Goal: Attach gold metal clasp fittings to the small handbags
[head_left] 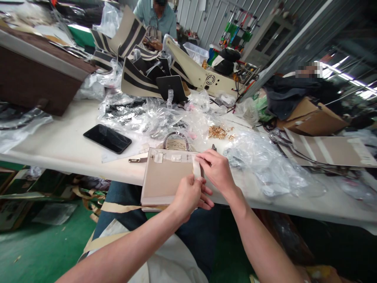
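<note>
A flat beige bag panel (165,181) lies over the table's front edge and reaches out above my lap. Small pale tape patches (176,158) sit in a row along its top border. A short white strip of tape (196,168) runs down near the panel's right side. My right hand (217,167) pinches the strip's upper end against the top right corner. Lower down, the thumb and forefinger of my left hand (191,194) close on the strip's other end, its remaining fingers loosely spread. A round handle (176,137) shows just behind the panel.
A black phone (107,138) lies to the left. Beyond are crumpled plastic bags (153,120), gold-coloured metal pieces (217,132) and striped bag panels (138,80). More plastic (265,169) covers the right side. Another person (157,21) sits across the table.
</note>
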`<state>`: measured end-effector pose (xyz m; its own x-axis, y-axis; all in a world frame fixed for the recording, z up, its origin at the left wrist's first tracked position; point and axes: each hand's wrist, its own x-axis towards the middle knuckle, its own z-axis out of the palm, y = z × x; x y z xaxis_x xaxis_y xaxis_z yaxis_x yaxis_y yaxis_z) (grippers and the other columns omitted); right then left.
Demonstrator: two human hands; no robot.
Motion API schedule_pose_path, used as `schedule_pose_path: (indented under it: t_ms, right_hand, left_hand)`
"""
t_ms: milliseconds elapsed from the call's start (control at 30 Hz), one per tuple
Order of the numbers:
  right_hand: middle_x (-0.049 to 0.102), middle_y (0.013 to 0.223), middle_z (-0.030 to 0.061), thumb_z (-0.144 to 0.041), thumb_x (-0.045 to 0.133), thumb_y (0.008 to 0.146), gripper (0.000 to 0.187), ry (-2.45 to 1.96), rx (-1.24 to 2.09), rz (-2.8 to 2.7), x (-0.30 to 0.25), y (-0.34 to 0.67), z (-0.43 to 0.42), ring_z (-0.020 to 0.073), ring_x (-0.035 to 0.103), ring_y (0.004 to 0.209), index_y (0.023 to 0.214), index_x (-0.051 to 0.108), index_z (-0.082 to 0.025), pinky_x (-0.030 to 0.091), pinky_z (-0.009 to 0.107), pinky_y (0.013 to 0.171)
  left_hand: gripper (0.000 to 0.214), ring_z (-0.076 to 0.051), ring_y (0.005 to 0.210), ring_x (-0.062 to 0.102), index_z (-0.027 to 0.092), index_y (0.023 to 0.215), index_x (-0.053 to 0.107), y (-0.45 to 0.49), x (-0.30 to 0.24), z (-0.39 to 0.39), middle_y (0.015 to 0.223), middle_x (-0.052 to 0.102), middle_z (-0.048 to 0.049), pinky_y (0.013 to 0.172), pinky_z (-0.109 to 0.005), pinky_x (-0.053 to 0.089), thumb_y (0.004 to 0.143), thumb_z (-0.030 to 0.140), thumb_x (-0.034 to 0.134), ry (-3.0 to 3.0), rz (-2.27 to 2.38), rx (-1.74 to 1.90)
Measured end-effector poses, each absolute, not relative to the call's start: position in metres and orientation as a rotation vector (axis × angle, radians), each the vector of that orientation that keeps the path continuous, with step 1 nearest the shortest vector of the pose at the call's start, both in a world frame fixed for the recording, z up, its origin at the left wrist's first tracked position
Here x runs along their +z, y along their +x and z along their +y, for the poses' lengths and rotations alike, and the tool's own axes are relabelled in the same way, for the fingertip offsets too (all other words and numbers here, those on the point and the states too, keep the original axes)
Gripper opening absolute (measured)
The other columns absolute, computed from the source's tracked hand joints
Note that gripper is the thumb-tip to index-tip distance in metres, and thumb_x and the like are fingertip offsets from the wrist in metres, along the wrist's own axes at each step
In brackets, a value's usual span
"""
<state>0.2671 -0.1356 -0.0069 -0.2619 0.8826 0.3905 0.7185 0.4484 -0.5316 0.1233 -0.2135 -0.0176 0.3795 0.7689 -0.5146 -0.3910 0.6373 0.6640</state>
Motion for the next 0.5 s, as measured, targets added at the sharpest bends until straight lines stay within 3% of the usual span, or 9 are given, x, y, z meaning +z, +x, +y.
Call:
schedule_pose_path:
  t_ms: [100, 400, 500]
  right_hand:
    - [0.077, 0.107, 0.0059, -0.022, 0.068, 0.108, 0.021, -1.258, 0.412, -2.177, -0.007, 0.272, -0.138, 0.0241, 0.075, 0.098, 0.111, 0.088, -0.026, 0.06, 0.036, 0.09]
    - [0.075, 0.1, 0.006, -0.025, 0.065, 0.11, 0.029, -1.313, 0.55, -2.326, 0.013, 0.269, -0.129, 0.0202, 0.07, 0.084, 0.092, 0.087, -0.024, 0.055, 0.035, 0.082]
    - [0.074, 0.098, 0.0055, -0.02, 0.064, 0.11, 0.033, -1.315, 0.545, -2.319, 0.01, 0.268, -0.128, 0.0191, 0.069, 0.083, 0.085, 0.084, -0.022, 0.053, 0.033, 0.082]
  left_hand:
    - [0.017, -0.019, 0.055, 0.073, 0.018, 0.112, 0.055, 0.123, -0.017, -0.214, 0.089, 0.073, -0.0076, 0.048, -0.027, 0.059, 0.112, 0.034, 0.052, 0.481, 0.913, 0.767]
    - [0.019, -0.02, 0.06, 0.073, 0.018, 0.108, 0.057, 0.114, -0.008, -0.21, 0.087, 0.074, -0.009, 0.057, -0.031, 0.064, 0.104, 0.036, 0.062, 0.415, 0.852, 0.771]
    - [0.024, -0.014, 0.047, 0.058, 0.019, 0.101, 0.058, 0.119, -0.01, -0.209, 0.074, 0.069, -0.0039, 0.047, -0.025, 0.051, 0.102, 0.042, 0.063, 0.467, 0.883, 0.833]
